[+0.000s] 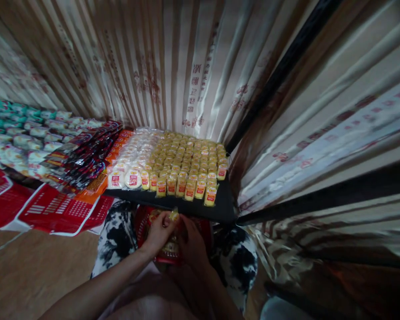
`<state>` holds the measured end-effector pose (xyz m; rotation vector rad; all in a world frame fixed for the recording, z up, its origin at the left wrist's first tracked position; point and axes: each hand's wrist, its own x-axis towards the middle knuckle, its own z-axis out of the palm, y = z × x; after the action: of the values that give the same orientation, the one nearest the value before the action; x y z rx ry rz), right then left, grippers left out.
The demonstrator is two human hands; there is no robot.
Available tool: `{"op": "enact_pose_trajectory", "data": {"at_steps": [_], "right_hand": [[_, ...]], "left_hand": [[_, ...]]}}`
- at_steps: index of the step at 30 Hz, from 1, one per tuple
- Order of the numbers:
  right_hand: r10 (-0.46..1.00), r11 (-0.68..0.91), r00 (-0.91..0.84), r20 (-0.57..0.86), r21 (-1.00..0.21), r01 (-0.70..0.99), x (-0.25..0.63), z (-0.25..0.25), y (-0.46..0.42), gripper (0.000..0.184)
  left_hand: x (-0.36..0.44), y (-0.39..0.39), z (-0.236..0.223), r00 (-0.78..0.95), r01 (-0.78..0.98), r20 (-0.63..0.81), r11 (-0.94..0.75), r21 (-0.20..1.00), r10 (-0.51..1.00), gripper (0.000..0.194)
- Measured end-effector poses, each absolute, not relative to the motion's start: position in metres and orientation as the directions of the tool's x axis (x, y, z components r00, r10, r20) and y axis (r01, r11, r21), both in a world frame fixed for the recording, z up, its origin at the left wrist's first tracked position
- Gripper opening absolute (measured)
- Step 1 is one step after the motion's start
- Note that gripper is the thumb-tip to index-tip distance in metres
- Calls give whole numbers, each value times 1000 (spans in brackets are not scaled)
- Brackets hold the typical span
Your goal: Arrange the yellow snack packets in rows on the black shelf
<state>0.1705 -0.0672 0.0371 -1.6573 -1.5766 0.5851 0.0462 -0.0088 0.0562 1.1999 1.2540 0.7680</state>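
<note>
Over my lap, my left hand (160, 230) pinches a small yellow wrapped snack packet (174, 215) between thumb and fingers. My right hand (190, 235) is close beside that packet, its fingers bent inward; dim light and the angle hide whether it grips anything. Below both hands a red bag (170, 258) lies on my lap, with yellowish packets showing in its middle. In front of me, rows of similar yellow packets (186, 162) with red labels stand on a black table (225, 200). White round packets (133, 178) line up to their left.
Dark glossy packets (86, 155) lie farther left on an orange sheet (92, 189), beside green and white packets (26, 133). A red printed sheet (63, 209) hangs over the front edge. Pleated curtains (186, 58) and a black pole (280, 66) close in behind and right.
</note>
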Motion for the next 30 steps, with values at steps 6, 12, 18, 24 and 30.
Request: {"op": "enact_pose_trajectory", "data": {"at_steps": [6, 12, 18, 24, 30], "right_hand": [[908, 87, 242, 342, -719, 690, 180, 58, -65, 42], [757, 106, 351, 552, -633, 767, 196, 82, -53, 48], [683, 56, 440, 583, -642, 765, 218, 107, -39, 49], [598, -26, 530, 601, -646, 763, 255, 112, -8, 46], [563, -21, 593, 576, -707, 707, 282, 94, 17, 48]], "left_hand": [[58, -1, 104, 296, 309, -132, 36, 950, 946, 28], [91, 23, 132, 398, 293, 44, -173, 940, 916, 33], [144, 59, 160, 515, 271, 181, -360, 893, 838, 38], [199, 102, 176, 669, 242, 208, -474, 847, 714, 34], [233, 127, 172, 736, 287, 175, -536, 794, 654, 31]]}}
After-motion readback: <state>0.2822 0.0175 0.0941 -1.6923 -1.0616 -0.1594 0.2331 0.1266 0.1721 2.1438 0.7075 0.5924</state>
